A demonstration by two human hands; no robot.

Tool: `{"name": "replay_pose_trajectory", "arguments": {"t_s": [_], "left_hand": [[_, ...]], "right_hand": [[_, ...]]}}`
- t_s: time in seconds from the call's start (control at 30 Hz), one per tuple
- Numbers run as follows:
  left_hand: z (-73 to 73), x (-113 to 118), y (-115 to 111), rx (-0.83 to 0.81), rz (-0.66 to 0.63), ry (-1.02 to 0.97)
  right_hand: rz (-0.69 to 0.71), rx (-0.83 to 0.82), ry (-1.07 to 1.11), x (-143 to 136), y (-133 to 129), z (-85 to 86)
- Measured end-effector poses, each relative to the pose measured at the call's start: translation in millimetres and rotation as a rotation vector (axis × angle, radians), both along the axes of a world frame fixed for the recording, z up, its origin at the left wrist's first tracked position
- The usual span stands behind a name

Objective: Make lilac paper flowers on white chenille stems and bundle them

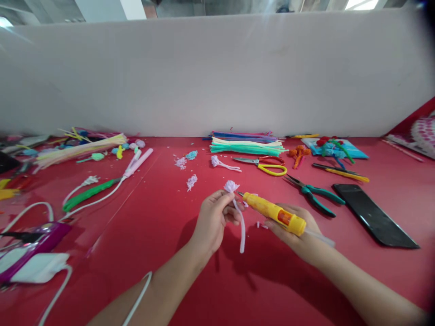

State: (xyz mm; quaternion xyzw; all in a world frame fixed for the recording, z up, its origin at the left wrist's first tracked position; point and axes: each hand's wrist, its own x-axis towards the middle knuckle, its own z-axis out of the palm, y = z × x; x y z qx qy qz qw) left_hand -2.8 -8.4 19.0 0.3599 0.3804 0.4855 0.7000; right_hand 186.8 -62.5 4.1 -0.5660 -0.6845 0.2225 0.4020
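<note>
Between thumb and fingers, my left hand (216, 213) pinches a lilac pipe-cleaner flower (231, 186) just under its fluffy head. Its stem (242, 231) hangs down past my fingers. My right hand (299, 226) is wrapped round a yellow glue gun (272, 211), with a clear glue stick (321, 236) poking out of its back end. The gun's metal nozzle points left, close to the flower's base; whether they touch I cannot tell. Small lilac scraps (261, 225) lie beneath the gun. Further back sits another lilac flower piece (215, 161) with bent stems.
Scissors (268, 165), teal pliers (316, 194) and a black phone (375, 215) lie to the right. Pipe-cleaner bundles (249, 146) rest by the white partition (217, 77). At left are a pink hair-iron-like tool (137, 162), a purple power strip (50, 242) and white cables.
</note>
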Motion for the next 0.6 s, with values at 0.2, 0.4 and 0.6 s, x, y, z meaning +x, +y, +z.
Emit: {"name": "replay_pose_trajectory", "arguments": {"t_s": [0.2, 0.4, 0.6], "left_hand": [[-0.7, -2, 5, -0.036, 0.021, -0.002], [-0.5, 0, 3, -0.042, 0.009, 0.030], [4.0, 0, 2, -0.052, -0.018, 0.061]], "right_hand": [[-0.200, -0.191, 0.131, 15, 17, -3.9], [-0.315, -0.309, -0.181, 41, 46, -7.7], [-0.464, -0.336, -0.493, 53, 50, -7.8]]}}
